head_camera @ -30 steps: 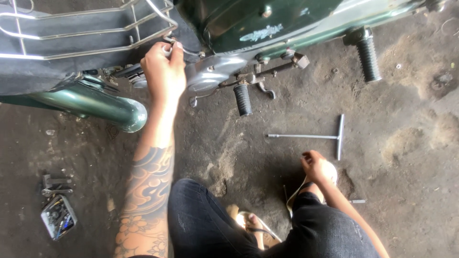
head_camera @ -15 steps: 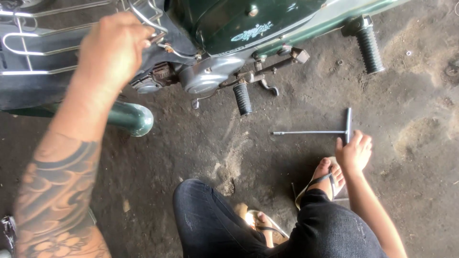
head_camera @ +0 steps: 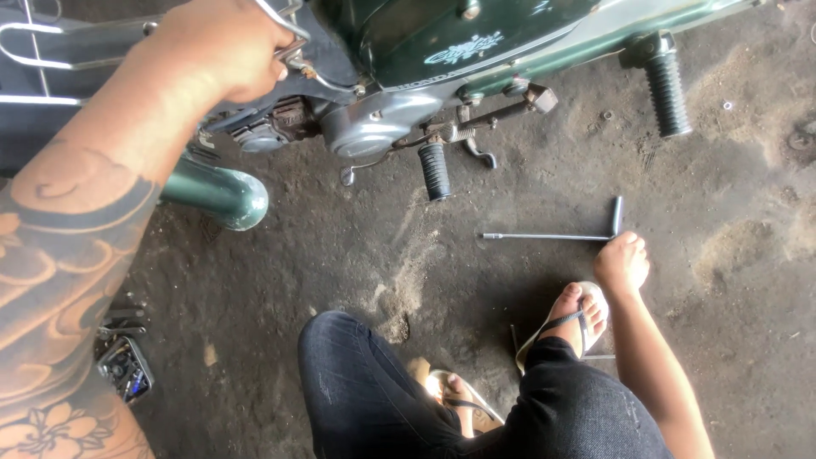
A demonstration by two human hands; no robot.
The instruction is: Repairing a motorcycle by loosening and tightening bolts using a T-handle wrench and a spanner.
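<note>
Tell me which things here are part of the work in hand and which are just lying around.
In hand:
- left hand gripping the chrome rack of the green motorbike
- right hand at the T-handle wrench on the ground

Lying about:
- small tray of parts at lower left
- washer on the dirt floor at upper right

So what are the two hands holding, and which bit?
The left hand grips a thin chrome rack bar on the green motorbike. The right hand holds nothing; it reaches beside the metal T-shaped wrench's handle end.
</note>
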